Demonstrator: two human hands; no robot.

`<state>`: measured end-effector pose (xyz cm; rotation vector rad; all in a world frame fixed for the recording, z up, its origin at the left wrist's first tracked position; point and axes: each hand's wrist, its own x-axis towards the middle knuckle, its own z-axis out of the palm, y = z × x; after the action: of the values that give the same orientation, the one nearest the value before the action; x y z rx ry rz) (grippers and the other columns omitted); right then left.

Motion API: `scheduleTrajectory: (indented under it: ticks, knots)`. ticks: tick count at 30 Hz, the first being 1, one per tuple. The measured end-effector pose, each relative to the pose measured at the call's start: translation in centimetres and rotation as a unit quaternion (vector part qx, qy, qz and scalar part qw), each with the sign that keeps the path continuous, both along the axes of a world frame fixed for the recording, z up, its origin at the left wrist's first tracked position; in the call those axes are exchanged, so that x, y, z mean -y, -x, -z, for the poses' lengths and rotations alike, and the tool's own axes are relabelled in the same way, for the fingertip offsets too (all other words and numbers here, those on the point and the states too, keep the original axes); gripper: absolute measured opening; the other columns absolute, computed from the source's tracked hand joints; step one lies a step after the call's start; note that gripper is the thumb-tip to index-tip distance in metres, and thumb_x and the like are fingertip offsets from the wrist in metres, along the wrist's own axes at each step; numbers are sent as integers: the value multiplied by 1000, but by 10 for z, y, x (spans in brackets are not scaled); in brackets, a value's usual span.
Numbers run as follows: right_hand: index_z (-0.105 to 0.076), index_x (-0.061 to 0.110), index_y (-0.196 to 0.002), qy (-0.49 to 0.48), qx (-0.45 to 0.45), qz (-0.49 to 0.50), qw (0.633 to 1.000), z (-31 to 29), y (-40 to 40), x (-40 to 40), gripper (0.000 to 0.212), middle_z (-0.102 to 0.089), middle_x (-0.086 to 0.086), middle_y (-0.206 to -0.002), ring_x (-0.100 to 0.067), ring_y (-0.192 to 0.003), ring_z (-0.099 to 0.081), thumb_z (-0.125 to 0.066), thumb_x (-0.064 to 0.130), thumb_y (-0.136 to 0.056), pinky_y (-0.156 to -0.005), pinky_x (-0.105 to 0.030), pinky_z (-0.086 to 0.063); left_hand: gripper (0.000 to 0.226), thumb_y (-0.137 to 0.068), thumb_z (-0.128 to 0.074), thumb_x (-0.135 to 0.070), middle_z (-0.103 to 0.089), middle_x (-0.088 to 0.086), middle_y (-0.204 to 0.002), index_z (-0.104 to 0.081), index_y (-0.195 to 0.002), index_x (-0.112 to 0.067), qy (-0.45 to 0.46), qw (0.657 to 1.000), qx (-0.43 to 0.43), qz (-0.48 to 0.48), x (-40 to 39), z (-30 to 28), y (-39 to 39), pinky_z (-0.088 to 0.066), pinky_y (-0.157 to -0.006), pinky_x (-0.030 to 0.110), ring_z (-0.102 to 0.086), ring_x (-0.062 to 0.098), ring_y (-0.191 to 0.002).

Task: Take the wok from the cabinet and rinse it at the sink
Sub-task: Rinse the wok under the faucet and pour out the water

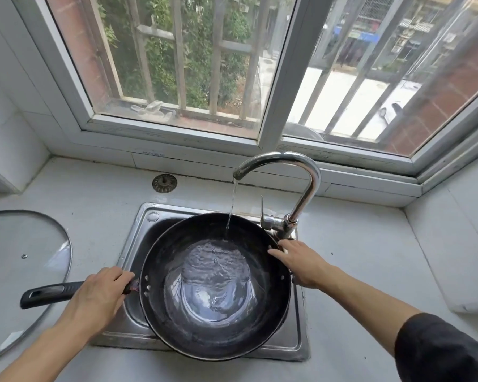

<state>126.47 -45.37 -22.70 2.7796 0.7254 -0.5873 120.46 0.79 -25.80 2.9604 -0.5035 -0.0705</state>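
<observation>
A black wok (215,326) sits over the steel sink (293,346), partly filled with rippling water. A thin stream falls from the chrome tap (301,172) into the wok's far side. My left hand (100,296) grips the wok's long black handle (50,293) close to the bowl. My right hand (301,263) holds the wok's right rim, with the thumb lying on the rim and the fingers reaching toward the tap's base. The wok covers most of the sink basin.
A glass lid (25,271) lies flat on the counter at the left. A metal sink strainer (164,183) rests on the counter behind the sink. The window sill runs along the back; a tiled wall stands at the right.
</observation>
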Motion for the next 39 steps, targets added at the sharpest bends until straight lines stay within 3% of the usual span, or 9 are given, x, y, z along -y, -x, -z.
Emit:
scheduleTrajectory:
  ticks: [3, 7, 10, 18, 23, 28, 32, 36, 39]
  knots:
    - [-37, 21, -141, -30, 33, 18, 999, 6, 3, 1, 77, -47, -9, -129, -30, -115, -49, -71, 10, -74, -92, -37, -48, 57, -31, -88, 6, -53, -3, -65, -65, -77, -19, -28, 1000, 6, -3, 3, -4, 1, -31, -42, 26, -52, 22, -50]
    - [-37, 26, -144, -15, 65, 32, 997, 11, 4, 5, 82, -39, -13, -145, -30, -132, -38, -74, 14, -72, -104, -37, -41, 53, -37, -85, 7, -50, -4, -66, -62, -76, -21, -38, 999, 11, -9, 4, -3, 3, -22, -47, 24, -47, 19, -50]
    - [-36, 25, -145, 3, 58, 16, 998, 14, -1, 4, 80, -40, -15, -145, -33, -133, -38, -74, 14, -75, -109, -40, -37, 54, -39, -83, 10, -50, -4, -67, -61, -78, -21, -41, 999, 14, -2, 3, -1, 2, -22, -48, 24, -46, 19, -51]
    - [-33, 29, -143, 15, -16, -35, 999, 8, -23, 2, 91, -45, -7, -126, -27, -113, -45, -81, 37, -66, -97, -36, -43, 69, -38, -81, 15, -54, 0, -77, -59, -96, -17, -24, 999, 42, -7, -1, 9, 5, -29, -48, 27, -49, 23, -59]
    - [-37, 25, -138, 5, -25, -35, 999, 8, -28, 4, 100, -51, 1, -117, -22, -106, -50, -89, 40, -54, -91, -33, -47, 52, -46, -83, 12, -52, 1, -75, -60, -83, -15, -36, 998, 50, 15, -2, 15, 1, -27, -53, 31, -49, 24, -62]
    - [-36, 20, -141, 11, -38, -54, 998, -2, -26, 1, 109, -55, 2, -120, -20, -107, -53, -91, 41, -49, -95, -35, -48, 56, -40, -77, 16, -52, 0, -75, -57, -80, -17, -43, 997, 54, 43, -14, 12, 12, -31, -49, 33, -50, 25, -63]
    - [-38, 22, -134, -26, -59, -43, 997, -16, -16, -6, 101, -57, 3, -118, -20, -108, -54, -89, 36, -49, -94, -35, -48, 63, -42, -78, 13, -52, -5, -79, -58, -89, -23, -30, 997, 41, 51, -32, 2, 19, -41, -50, 31, -50, 21, -67]
    - [-43, 28, -118, -33, -92, 8, 995, -29, -10, -8, 83, -57, 6, -106, -19, -99, -56, -85, 39, -47, -86, -35, -52, 57, -47, -77, 12, -53, -7, -79, -60, -88, -23, -38, 996, 57, 63, -41, -18, 9, -30, -55, 25, -48, 18, -69]
    - [-45, 27, -115, -45, -100, 31, 993, -35, -5, -5, 80, -56, 6, -107, -19, -98, -56, -84, 40, -47, -85, -35, -52, 53, -50, -79, 11, -56, -7, -80, -62, -88, -22, -37, 994, 66, 75, -43, -27, -1, -34, -52, 26, -52, 18, -67]
